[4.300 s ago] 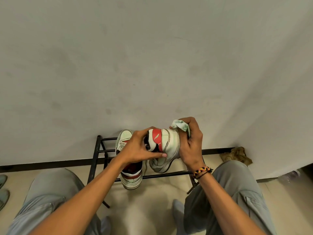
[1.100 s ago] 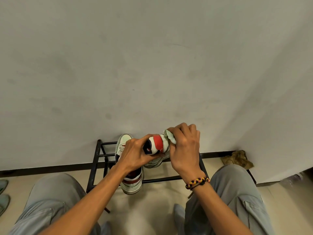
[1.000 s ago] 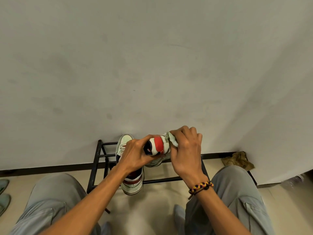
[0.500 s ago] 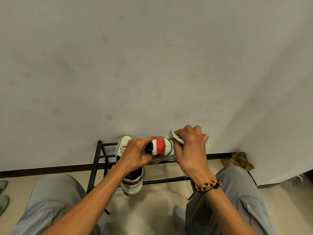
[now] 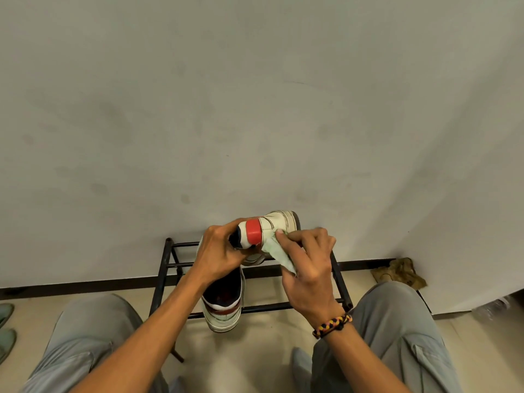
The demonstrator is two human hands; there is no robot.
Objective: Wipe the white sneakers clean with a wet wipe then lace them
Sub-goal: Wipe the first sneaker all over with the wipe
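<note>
The left hand (image 5: 219,255) has its grip clamped on the heel end of 1 white sneaker (image 5: 268,226), fingers curled over the collar by the red heel patch, holding the shoe up in the air in front of the wall (image 5: 255,109). The toe end points away and up to the right of that grip, its sole edge standing free with bare wall behind it on every side.

Straight below the left grip, the 2nd sneaker (image 5: 224,304) lies on the black metal rack (image 5: 163,268), heel toward the person and hanging past the front rail (image 5: 283,307). Its toe end is hidden behind the left hand.

Just right of the left grip, the right hand (image 5: 307,268) pinches a pale green wet wipe (image 5: 279,252) between thumb and curled fingers and presses it against the side of the held sneaker, below the red patch. The wipe's loose corner hangs down under the palm. A braided bracelet (image 5: 331,324) circles the right wrist.

Below both grips, open floor (image 5: 255,353) shows between the 2 knees in grey trousers (image 5: 397,321). Well right of the right grip, a crumpled brown rag (image 5: 399,273) lies at the foot of the wall. Far left of the left grip, greenish footwear (image 5: 5,327) sits at the frame's edge.
</note>
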